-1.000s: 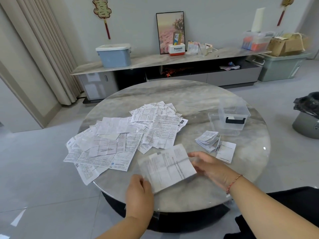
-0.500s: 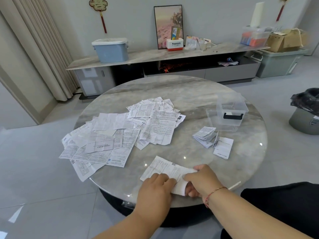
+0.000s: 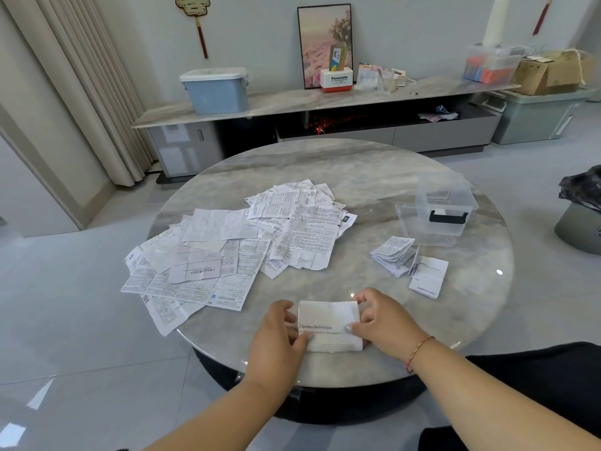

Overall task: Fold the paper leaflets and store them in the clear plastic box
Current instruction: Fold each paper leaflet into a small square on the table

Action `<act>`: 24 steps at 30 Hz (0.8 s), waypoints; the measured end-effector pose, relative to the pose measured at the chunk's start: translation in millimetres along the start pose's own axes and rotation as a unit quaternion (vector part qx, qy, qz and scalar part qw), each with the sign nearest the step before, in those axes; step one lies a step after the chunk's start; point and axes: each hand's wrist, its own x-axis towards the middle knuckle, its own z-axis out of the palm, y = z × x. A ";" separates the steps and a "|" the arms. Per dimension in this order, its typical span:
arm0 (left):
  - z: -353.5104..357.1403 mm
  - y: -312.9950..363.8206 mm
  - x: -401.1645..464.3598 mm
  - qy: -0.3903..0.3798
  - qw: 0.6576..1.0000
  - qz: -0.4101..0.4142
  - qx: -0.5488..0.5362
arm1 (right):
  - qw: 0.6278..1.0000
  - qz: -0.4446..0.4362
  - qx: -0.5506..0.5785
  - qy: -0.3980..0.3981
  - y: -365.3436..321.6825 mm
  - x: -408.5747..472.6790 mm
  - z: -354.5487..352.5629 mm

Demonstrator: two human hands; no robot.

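Note:
A folded white leaflet point(image 3: 328, 323) lies on the round marble table point(image 3: 357, 170) near its front edge. My left hand point(image 3: 279, 336) holds its left edge with curled fingers, and my right hand point(image 3: 383, 320) pinches its right edge. A spread heap of unfolded leaflets point(image 3: 234, 242) covers the table's left and middle. A small stack of folded leaflets point(image 3: 392, 255) and one more folded leaflet point(image 3: 429, 276) lie to the right. Behind them stands the clear plastic box point(image 3: 445, 206) with a black handle, open, on its lid.
A low cabinet point(image 3: 325, 102) runs along the back wall with a blue bin point(image 3: 214, 91), a picture and small boxes on it. A bin with a black bag point(image 3: 582, 209) stands on the floor at the right. Curtains hang at the left.
One second ago both hands held the leaflet open above the table. It has since been folded smaller and now lies flat, held at both sides.

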 end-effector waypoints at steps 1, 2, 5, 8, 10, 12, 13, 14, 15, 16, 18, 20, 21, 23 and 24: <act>0.7 -1.6 1.2 0.023 0.999 0.016 0.034 | 1.000 0.020 -0.015 0.015 -1.6 0.1 3.2; 2.0 -4.4 1.7 0.053 0.994 0.061 0.077 | 0.998 0.036 -0.032 0.034 -3.5 0.2 6.4; 10.6 -9.4 -3.2 0.069 0.952 0.245 0.170 | 0.992 0.078 -0.052 0.081 -7.0 2.6 14.1; 17.7 -3.8 -10.3 0.004 0.941 0.272 0.203 | 0.985 0.136 0.069 0.077 -12.6 0.6 15.6; 20.1 -2.5 -8.5 0.000 0.938 0.265 0.222 | 0.955 0.185 0.225 0.061 -20.9 -4.6 17.9; 20.4 -4.7 -3.1 0.014 0.932 0.270 0.241 | 0.933 0.203 0.296 0.035 -24.4 -8.4 19.5; 19.7 -6.4 -0.6 0.016 0.931 0.273 0.241 | 0.937 0.197 0.286 0.028 -25.4 -10.2 17.9; 18.7 -7.8 1.4 0.015 0.934 0.273 0.232 | 0.950 0.179 0.253 0.030 -24.9 -11.6 14.5; 17.1 -8.1 2.3 0.014 0.940 0.267 0.214 | 0.971 0.141 0.187 0.039 -22.8 -11.6 8.5; 14.6 -7.2 2.4 0.011 0.950 0.249 0.186 | 0.992 0.069 0.096 0.046 -20.8 -11.8 0.7; 10.6 -4.3 2.0 0.005 0.973 0.194 0.122 | 0.993 -0.088 -0.081 0.000 -13.9 -9.5 -13.1; 9.4 -1.5 2.3 -0.012 0.987 0.133 0.086 | 0.984 -0.127 -0.103 -0.066 -10.2 -6.9 -16.3; 9.1 0.4 2.6 -0.017 0.991 0.109 0.080 | 0.988 -0.117 -0.074 -0.066 -8.9 -5.1 -13.1; 10.1 4.6 4.0 -0.011 0.996 0.071 0.060 | 0.994 -0.101 -0.038 -0.006 -4.5 2.3 -3.5; 11.0 5.9 5.6 -0.007 0.997 0.054 0.049 | 0.995 -0.091 -0.037 0.021 -3.0 6.6 1.8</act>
